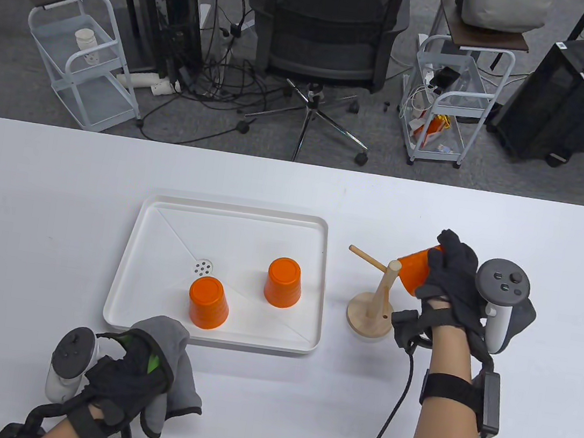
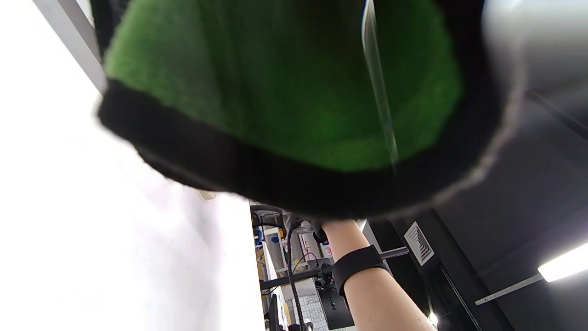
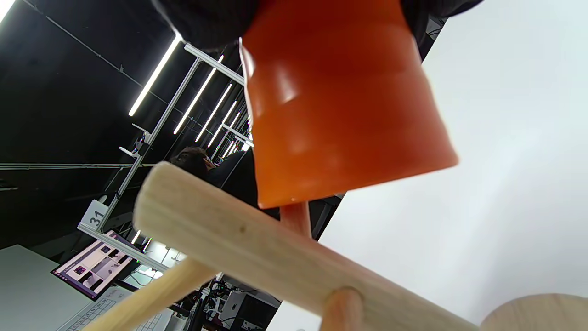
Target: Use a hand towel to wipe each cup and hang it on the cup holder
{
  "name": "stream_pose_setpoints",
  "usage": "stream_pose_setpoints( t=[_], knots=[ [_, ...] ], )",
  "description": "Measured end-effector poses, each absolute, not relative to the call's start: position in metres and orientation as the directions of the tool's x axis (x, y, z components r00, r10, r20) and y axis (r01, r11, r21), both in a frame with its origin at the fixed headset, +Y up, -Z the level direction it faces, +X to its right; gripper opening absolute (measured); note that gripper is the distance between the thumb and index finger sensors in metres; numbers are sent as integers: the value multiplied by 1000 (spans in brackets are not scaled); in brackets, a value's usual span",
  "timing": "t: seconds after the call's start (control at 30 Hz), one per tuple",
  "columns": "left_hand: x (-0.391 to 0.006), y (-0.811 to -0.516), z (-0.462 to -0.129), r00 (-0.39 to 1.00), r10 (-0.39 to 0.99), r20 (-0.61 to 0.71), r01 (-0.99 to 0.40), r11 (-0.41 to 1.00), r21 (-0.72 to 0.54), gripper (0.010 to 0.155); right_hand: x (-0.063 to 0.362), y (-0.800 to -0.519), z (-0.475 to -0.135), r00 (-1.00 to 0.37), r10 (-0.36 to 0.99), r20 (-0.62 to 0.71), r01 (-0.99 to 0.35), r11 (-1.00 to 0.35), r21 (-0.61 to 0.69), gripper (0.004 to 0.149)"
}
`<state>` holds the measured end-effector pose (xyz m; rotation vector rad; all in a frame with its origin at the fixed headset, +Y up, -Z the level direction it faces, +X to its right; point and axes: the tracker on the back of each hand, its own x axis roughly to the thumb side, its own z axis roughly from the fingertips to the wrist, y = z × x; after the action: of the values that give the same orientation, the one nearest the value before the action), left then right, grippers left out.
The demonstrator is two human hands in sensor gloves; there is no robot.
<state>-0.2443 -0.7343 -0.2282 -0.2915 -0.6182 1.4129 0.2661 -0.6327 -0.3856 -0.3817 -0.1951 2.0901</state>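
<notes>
Table view: right hand (image 1: 453, 285) grips an orange cup (image 1: 414, 269) tipped sideways, mouth toward the wooden cup holder (image 1: 374, 307) post; white tray (image 1: 147, 318) holds 2 upside-down orange cups (image 1: 208, 302); left hand (image 1: 126, 375) clutches the grey towel (image 1: 172, 354). Left wrist view: only blurred green and black cloth close up. Right wrist view: cup mouth (image 3: 349, 184) sits over a peg (image 3: 296, 218).

Around the wooden cup holder (image 1: 372, 309) the room is tight on its right side: the right hand (image 1: 451, 285) holds an orange cup (image 1: 414, 269) against the top of the post — a peg already enters its mouth in the right wrist view. The left peg (image 1: 368, 258) juts free toward the white tray (image 1: 210, 335), over bare table. In the tray two upturned cups (image 1: 208, 302) (image 1: 283, 282) stand apart, with a gap between them. The left hand (image 1: 126, 375), bunched in the towel (image 1: 178, 371), sits just off the tray's near edge — the table (image 1: 25, 225) to its left lies open.
</notes>
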Motion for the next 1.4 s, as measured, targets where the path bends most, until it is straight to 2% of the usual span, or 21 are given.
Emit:
stream_pose_setpoints(
  t=[0.67,1.07,1.23,1.4],
  knots=[
    [-245,-736,-230,36,976,214,-829,149,-539,79,272,-646,-388,-412,881,-231,-845,-465,-264,60],
    [-246,-736,-231,34,977,212,-832,145,-536,79,275,-635,-382,-381,899,-218,-864,-430,-261,64],
    [-247,-736,-231,32,975,218,-832,147,-536,79,271,-617,-371,-443,883,-156,-844,-469,-261,66],
    [-247,-736,-231,30,973,227,-832,150,-534,79,247,-592,-357,-616,787,-45,-764,-610,-209,70]
  ],
)
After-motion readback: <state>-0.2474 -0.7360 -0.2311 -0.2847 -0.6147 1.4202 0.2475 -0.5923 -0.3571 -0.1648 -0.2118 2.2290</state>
